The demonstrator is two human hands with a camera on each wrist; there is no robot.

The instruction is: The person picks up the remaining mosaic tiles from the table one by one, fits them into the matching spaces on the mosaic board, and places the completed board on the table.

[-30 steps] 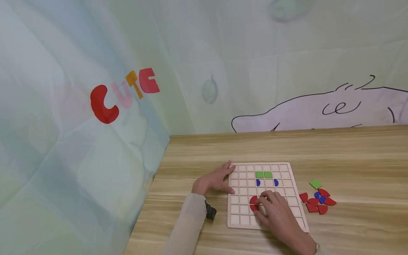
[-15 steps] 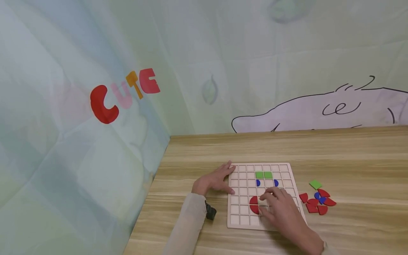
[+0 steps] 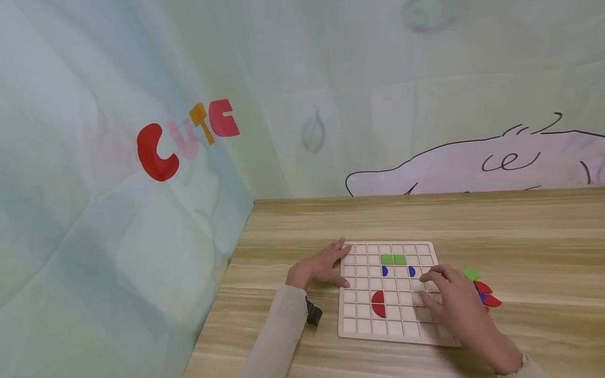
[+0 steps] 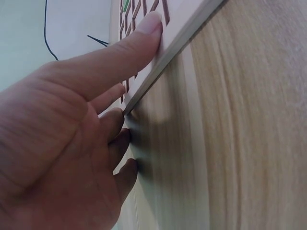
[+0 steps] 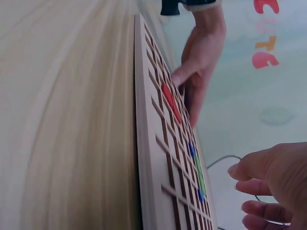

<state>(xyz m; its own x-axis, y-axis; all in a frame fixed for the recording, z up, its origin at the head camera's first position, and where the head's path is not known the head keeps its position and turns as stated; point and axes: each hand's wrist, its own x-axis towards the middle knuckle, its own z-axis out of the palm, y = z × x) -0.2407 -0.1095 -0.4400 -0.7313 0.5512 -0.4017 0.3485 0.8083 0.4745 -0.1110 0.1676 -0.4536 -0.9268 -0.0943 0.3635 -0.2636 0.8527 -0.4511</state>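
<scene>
A pale wooden grid board (image 3: 363, 312) lies flat on the table. My left hand (image 3: 317, 269) rests at its left edge, thumb on the top face in the left wrist view. Two green squares (image 3: 393, 259) sit side by side in an upper row, with two blue half-discs (image 3: 385, 271) apart in the row below. Lower down, two red quarter-discs (image 3: 378, 304) meet as a half circle. My right hand (image 3: 460, 299) hovers over the board's right side, fingers loosely bent and thumb apart, holding nothing in the right wrist view.
To the board's right lie loose red pieces (image 3: 492, 300), a blue piece (image 3: 482, 297) and a green square (image 3: 471, 274), partly hidden by my right hand. Bare wooden table (image 3: 293, 220) extends behind the board. Printed cloth (image 3: 283, 105) hangs behind and at left.
My right hand has drawn away from the red quarter-discs and moved right, toward the loose pieces, uncovering the lower cells. The left hand stays at the board's edge.
</scene>
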